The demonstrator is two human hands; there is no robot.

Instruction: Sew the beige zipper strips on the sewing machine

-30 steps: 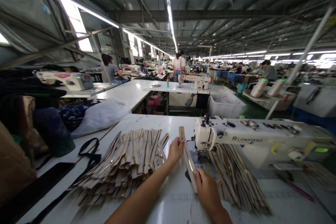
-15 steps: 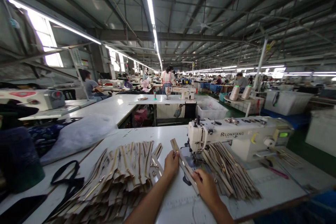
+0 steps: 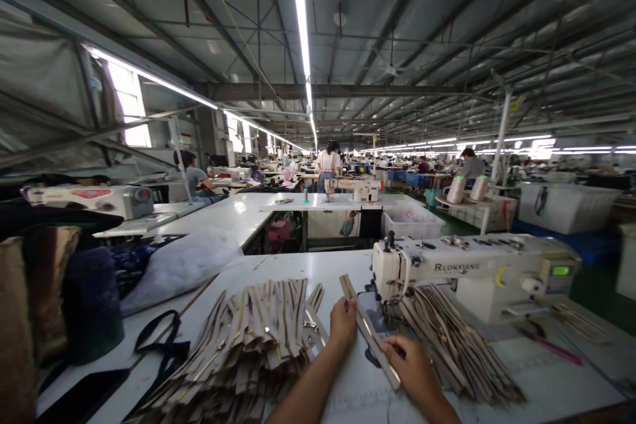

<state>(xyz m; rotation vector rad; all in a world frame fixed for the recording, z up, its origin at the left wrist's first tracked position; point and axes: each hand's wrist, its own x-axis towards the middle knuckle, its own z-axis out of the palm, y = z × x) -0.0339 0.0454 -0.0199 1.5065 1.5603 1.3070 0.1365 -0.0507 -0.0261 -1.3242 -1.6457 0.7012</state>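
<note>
My left hand (image 3: 342, 320) pinches the far part of a long beige zipper strip (image 3: 368, 330), and my right hand (image 3: 411, 364) grips its near end. The strip lies slanted on the white table (image 3: 348, 391), just left of the needle area of a white sewing machine (image 3: 462, 265). A fanned pile of similar zipper strips (image 3: 248, 338) lies left of my left hand. Another heap of strips (image 3: 457, 344) spreads under the machine arm beside my right hand.
A black strap (image 3: 163, 344), a white plastic bag (image 3: 181, 265) and dark fabric bundles (image 3: 74, 298) sit at the left. Thread cones (image 3: 467, 189), white bins (image 3: 566, 205) and more sewing tables with seated and standing workers (image 3: 328, 165) fill the hall behind.
The camera swung sideways and back and tilted up, showing more ceiling. Both hands stay on the same strip by the machine, which now lies flatter on the table.
</note>
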